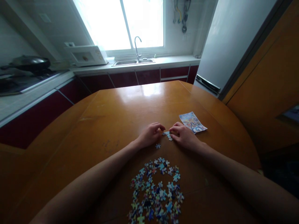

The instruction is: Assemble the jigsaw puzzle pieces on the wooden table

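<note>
A small cluster of joined puzzle pieces (168, 135) lies on the wooden table between my two hands. My right hand (184, 136) has its thumb and fingers bent around the cluster's right edge, touching it. On the other side, my left hand (151, 135) is curled, with a small puzzle piece (163, 134) at its thumb and fingertips; the exact grip is partly hidden. A loose puzzle piece (158, 146) rests just below my left hand. Nearer to me spreads a big heap of loose puzzle pieces (161, 194), mostly blue, white and yellow.
A printed picture sheet (192, 122) lies just beyond my right hand. The round wooden table (112, 115) extends to the counter, where a sink (126, 62), a microwave (86, 55) and a wok (30, 63) stand. A fridge (231, 40) is at the right.
</note>
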### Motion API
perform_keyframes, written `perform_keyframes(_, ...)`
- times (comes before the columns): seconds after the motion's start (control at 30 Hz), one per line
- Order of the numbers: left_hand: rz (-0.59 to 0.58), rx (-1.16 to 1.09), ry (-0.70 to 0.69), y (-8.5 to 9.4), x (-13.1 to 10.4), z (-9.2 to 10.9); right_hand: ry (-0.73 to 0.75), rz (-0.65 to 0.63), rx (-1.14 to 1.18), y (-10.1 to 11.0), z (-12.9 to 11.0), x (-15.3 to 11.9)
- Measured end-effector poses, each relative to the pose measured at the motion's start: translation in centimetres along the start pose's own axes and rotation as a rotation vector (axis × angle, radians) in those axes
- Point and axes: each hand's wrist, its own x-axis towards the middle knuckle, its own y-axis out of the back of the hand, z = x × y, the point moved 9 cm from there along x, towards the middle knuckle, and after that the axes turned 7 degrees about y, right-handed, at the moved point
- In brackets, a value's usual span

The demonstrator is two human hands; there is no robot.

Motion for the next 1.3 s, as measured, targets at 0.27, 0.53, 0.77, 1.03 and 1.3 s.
perform_keyframes(0.27, -0.512, -0.074, 0.095, -0.2, -2.2, 0.6, -0.005, -0.009, 0.043, 0.0, 0.0, 0.0)
perform_keyframes(0.53, -0.567, -0.068, 0.007, -0.2, -3.0, 0.8, -0.007, -0.003, 0.029, 0.0, 0.0, -0.1)
perform_keyframes(0.77, -0.513, -0.040, -0.030, -0.3, -2.7, 0.7, 0.045, -0.045, -0.058, -0.3, -0.4, -0.1)
perform_keyframes(1.03, -0.337, -0.001, -0.051, -0.9, -2.6, 1.1, 0.088, -0.082, 0.004, -0.1, 0.0, -0.1)
perform_keyframes(1.3, -0.131, -0.098, -0.042, 0.8, -1.6, -0.3, 0.065, -0.015, 0.074, 0.3, 0.3, 0.1)
